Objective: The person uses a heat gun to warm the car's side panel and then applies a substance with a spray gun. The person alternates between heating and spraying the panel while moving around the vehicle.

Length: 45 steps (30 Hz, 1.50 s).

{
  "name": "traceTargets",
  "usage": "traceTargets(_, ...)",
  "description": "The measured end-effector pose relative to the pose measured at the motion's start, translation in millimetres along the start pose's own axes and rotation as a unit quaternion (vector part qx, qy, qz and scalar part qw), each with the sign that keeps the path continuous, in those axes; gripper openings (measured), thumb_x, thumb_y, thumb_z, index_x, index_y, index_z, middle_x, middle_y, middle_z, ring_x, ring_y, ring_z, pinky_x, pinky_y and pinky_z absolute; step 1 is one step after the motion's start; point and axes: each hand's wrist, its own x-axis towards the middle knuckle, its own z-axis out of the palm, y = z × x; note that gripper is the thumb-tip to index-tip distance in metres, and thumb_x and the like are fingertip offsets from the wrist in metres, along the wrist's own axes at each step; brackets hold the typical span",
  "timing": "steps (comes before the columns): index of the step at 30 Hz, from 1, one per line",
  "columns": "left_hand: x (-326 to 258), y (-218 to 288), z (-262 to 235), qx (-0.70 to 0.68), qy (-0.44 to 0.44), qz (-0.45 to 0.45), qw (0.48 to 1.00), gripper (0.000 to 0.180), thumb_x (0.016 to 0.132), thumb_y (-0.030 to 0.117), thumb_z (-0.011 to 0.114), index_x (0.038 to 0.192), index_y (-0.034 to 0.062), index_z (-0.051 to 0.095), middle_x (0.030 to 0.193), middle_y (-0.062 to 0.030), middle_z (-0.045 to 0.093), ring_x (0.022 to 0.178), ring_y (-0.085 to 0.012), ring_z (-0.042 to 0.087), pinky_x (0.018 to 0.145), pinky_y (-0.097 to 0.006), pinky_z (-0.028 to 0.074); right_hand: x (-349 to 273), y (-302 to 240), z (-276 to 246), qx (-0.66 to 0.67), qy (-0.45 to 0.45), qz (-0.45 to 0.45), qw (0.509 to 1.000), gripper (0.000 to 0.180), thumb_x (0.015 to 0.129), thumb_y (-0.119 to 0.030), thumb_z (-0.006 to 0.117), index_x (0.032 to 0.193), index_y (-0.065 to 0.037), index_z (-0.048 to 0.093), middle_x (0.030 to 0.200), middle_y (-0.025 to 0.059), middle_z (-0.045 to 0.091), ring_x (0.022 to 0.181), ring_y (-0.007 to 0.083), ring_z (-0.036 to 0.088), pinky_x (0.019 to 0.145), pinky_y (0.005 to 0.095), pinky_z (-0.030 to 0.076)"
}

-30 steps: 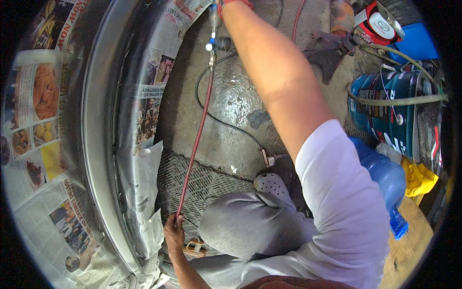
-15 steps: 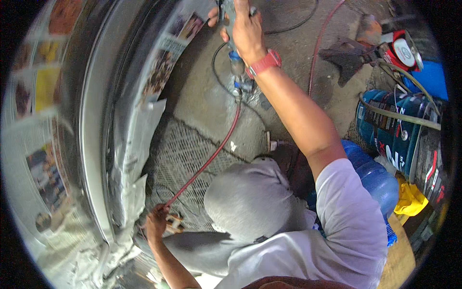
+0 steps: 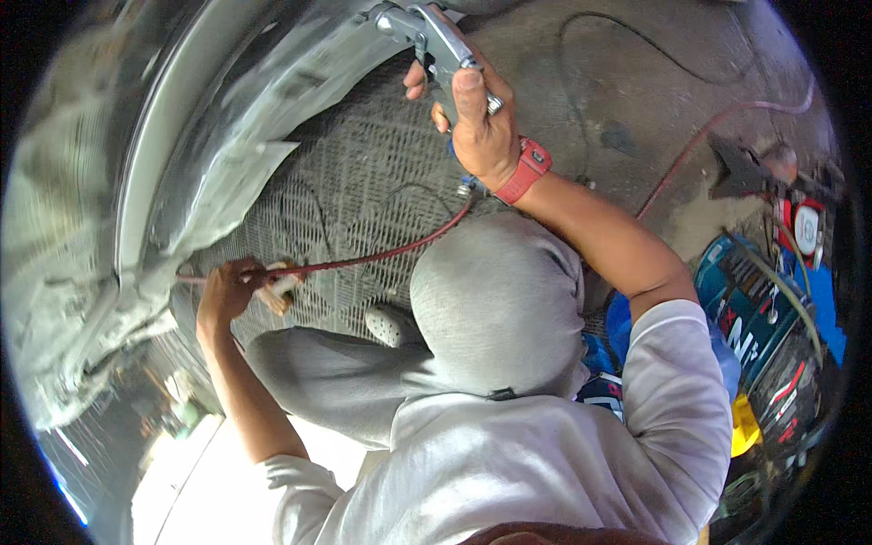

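Note:
My right hand [image 3: 481,123], with a red watch at its wrist, is closed round a silver spray gun [image 3: 447,53] at the top middle. The gun's head points left toward the curved grey body panel [image 3: 150,136]. From the gun's lower end a red air hose [image 3: 381,257] runs down and left. My left hand [image 3: 230,286] is closed round this hose, close to the panel's lower edge. Masking paper [image 3: 259,168] with a torn edge hangs along the panel.
On the right stand a dark teal drum [image 3: 754,309], a red-and-white can [image 3: 807,227] and a yellow cloth or bag [image 3: 745,425]. A dark metal stand [image 3: 734,166] and more hose lie on the floor. My bent knee [image 3: 500,300] is between my arms, above a ribbed mat [image 3: 300,218].
The view has shifted. Against the panel, my right hand with the spray gun has come lower and nearer. My left hand still holds the hose, now running flatter between my hands.

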Motion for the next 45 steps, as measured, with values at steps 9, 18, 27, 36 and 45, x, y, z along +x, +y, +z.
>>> traceTargets(9, -33, -65, 56, -0.064, 0.047, -0.068, 0.994, 0.019, 0.081, 0.016, 0.082, 0.099, 0.0101, 0.081, 0.094, -0.0096, 0.079, 0.091, -0.0278, 0.076, 0.084, -0.041, 0.058, -39, 33, 114, 0.007, -0.158, 0.003, 0.987, 0.071, 0.108, -0.057, 0.046, 0.158, -0.007, 0.043, 0.098, 0.0066, 0.069, 0.086, 0.0149, 0.065, 0.082, 0.0315, 0.055)
traceTargets(18, -77, -121, 71, -0.156, 0.068, -0.093, 0.981, 0.021, 0.075, 0.022, 0.087, 0.093, 0.0115, 0.082, 0.086, -0.0052, 0.079, 0.088, -0.0225, 0.075, 0.101, -0.038, 0.048, -47, 66, 233, -0.063, -0.278, -0.021, 0.958, 0.068, 0.108, -0.054, 0.048, 0.158, -0.007, 0.044, 0.105, 0.0106, 0.071, 0.087, 0.0165, 0.069, 0.083, 0.0322, 0.056)
traceTargets(27, -107, -180, 71, -0.145, 0.183, -0.137, 0.963, 0.035, 0.069, 0.029, 0.092, 0.096, 0.0095, 0.082, 0.086, -0.0115, 0.077, 0.086, -0.0287, 0.074, 0.088, -0.041, 0.056, -90, 103, 402, -0.062, -0.266, -0.115, 0.955, 0.058, 0.106, -0.04, 0.059, 0.15, -0.003, 0.052, 0.129, 0.0229, 0.069, 0.118, 0.0353, 0.069, 0.097, 0.0397, 0.054)
traceTargets(36, -111, -211, 76, -0.138, 0.246, -0.163, 0.945, 0.034, 0.071, 0.036, 0.089, 0.091, 0.0104, 0.082, 0.083, -0.0119, 0.076, 0.082, -0.03, 0.072, 0.095, -0.04, 0.05, -100, 106, 466, -0.072, -0.197, -0.172, 0.962, 0.052, 0.11, -0.041, 0.048, 0.135, 0.002, 0.062, 0.117, 0.0235, 0.073, 0.103, 0.0347, 0.074, 0.083, 0.0394, 0.058)
traceTargets(45, -62, -129, 50, -0.193, 0.101, -0.038, 0.975, 0.04, 0.071, 0.03, 0.091, 0.103, 0.0088, 0.081, 0.097, -0.0145, 0.078, 0.097, -0.0315, 0.075, 0.085, -0.043, 0.057, -42, 16, 245, -0.153, -0.233, 0.098, 0.955, 0.064, 0.109, -0.059, 0.04, 0.133, -0.002, 0.056, 0.11, 0.0119, 0.068, 0.094, 0.018, 0.067, 0.06, 0.0277, 0.049)
